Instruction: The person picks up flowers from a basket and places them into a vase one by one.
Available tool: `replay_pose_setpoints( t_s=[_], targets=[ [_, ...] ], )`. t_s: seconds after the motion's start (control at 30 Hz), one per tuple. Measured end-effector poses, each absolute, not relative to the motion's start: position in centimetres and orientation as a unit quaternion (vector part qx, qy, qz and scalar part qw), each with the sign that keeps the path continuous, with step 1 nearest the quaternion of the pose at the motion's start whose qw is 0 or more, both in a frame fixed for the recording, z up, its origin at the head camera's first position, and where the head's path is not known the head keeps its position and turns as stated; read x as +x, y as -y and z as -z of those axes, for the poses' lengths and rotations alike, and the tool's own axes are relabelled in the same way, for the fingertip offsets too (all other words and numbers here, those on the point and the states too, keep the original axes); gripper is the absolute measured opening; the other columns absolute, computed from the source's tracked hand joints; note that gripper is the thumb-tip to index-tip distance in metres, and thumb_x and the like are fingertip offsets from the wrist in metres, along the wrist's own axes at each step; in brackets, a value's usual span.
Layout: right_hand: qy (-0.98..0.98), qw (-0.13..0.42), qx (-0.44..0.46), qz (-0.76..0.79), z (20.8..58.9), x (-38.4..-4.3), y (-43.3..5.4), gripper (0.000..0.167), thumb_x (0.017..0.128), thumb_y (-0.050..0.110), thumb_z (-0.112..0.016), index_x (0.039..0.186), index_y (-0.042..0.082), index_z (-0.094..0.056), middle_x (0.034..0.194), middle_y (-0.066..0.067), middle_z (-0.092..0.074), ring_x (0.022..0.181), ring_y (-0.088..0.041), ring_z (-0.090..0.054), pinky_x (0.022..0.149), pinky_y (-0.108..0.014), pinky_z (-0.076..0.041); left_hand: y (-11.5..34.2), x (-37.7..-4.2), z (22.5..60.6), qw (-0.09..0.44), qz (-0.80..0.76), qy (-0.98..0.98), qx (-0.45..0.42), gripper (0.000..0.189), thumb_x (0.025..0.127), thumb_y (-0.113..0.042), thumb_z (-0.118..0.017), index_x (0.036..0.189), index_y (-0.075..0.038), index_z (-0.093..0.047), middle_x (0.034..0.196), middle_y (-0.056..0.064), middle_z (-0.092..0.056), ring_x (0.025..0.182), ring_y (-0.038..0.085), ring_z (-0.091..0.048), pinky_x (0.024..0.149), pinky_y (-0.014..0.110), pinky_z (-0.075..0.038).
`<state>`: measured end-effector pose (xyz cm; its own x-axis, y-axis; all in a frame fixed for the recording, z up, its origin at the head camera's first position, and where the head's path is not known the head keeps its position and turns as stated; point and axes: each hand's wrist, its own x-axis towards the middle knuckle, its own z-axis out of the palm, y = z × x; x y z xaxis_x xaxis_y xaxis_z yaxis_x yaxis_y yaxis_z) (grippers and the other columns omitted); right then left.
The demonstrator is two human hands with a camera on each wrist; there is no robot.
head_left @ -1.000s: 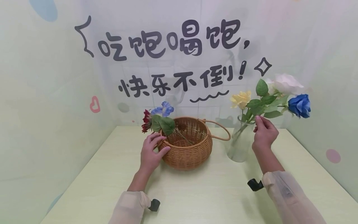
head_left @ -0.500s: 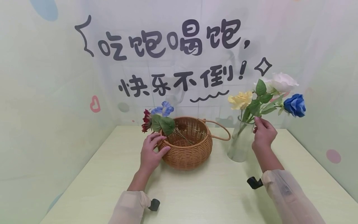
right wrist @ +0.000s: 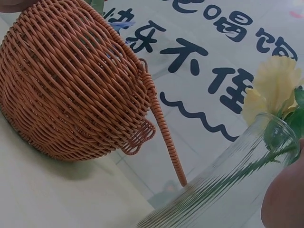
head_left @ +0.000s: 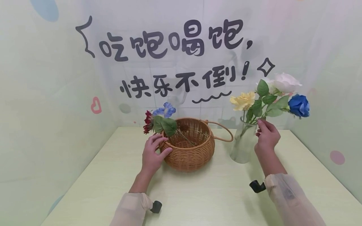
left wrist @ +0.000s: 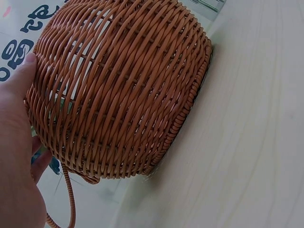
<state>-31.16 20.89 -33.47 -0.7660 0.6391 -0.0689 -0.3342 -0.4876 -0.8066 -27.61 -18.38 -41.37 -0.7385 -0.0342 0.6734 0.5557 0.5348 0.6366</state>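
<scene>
A round brown wicker basket [head_left: 189,158] stands on the table, and my left hand [head_left: 152,153] grips its left rim, thumb on the near side and fingers toward the back. Over that rim lean a dark red flower [head_left: 148,121] and a blue-violet flower [head_left: 165,110], their stem ends inside the basket. To the right, a clear glass vase [head_left: 240,150] stands upright, holding a yellow flower [head_left: 243,101], a pale pink rose [head_left: 287,83] and a blue rose [head_left: 299,105]. At the vase mouth my right hand [head_left: 267,135] pinches a stem; which flower it belongs to is unclear.
One basket handle [head_left: 224,128] sticks out rightward, close to the vase. Behind the pale table [head_left: 198,197] hangs a white backdrop [head_left: 169,18] with dark lettering; printed side walls flank it. A black camera mount sits at each sleeve.
The flowers in the vase have shifted slightly left, and the blue rose has turned a little. My right hand has moved only slightly; my left hand and the basket stay put.
</scene>
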Motion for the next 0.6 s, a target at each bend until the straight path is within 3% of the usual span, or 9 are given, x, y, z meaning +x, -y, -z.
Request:
replay_pose_setpoints(
  t_s=[0.37,0.6],
  targets=[
    [0.396,0.296,-0.169,-0.853,34.2,-30.2,-20.2,0.011,0.081,0.008,-0.079,0.089,0.007,-0.072,0.083,-0.003,-0.061,0.063,-0.013,-0.052,0.049,-0.019,-0.045,18.4,-27.7,41.3,0.329,0.450,0.814,-0.164,0.032,0.083,-0.025,-0.079,0.111,-0.012,-0.071,0.129,0.007,-0.053,0.127,0.024,-0.043,0.093,0.043,-0.050],
    [0.391,0.299,-0.156,-0.857,35.1,-29.7,-19.4,0.009,0.083,0.006,-0.077,0.089,0.005,-0.069,0.076,-0.004,-0.060,0.058,-0.012,-0.055,0.048,-0.020,-0.047,18.4,-27.7,41.4,0.330,0.447,0.815,-0.166,0.033,0.083,-0.025,-0.079,0.111,-0.011,-0.071,0.129,0.007,-0.053,0.127,0.025,-0.043,0.093,0.044,-0.050]
  ],
)
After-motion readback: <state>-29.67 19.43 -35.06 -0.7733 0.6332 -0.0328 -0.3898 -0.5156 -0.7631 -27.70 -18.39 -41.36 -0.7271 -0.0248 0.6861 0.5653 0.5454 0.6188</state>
